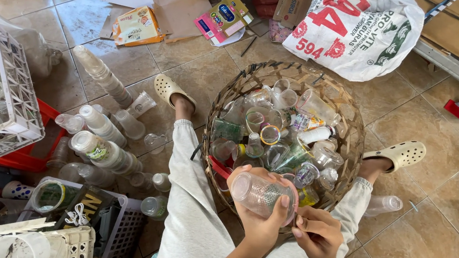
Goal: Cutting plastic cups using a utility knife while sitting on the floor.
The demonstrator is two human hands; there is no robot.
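While the left hand [260, 222] wraps around a clear plastic bottle [259, 195] just near of the woven basket [228, 96], the right hand [317, 234] pinches at its rim. It looks light, thin-walled, easily dented and slick, so the body is probably the surest hold.

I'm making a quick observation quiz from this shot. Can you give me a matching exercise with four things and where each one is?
Things:
1. Clear plastic cup with a pink rim
2. Round woven wicker basket
3. White printed sack
4. White plastic lattice crate

Places:
A. On the tiled floor, beyond the basket
B. At the left edge, holding bottles
C. In the left hand, with the right hand at its rim
D. Between the person's legs, full of clear containers

Pairs: 1-C, 2-D, 3-A, 4-B
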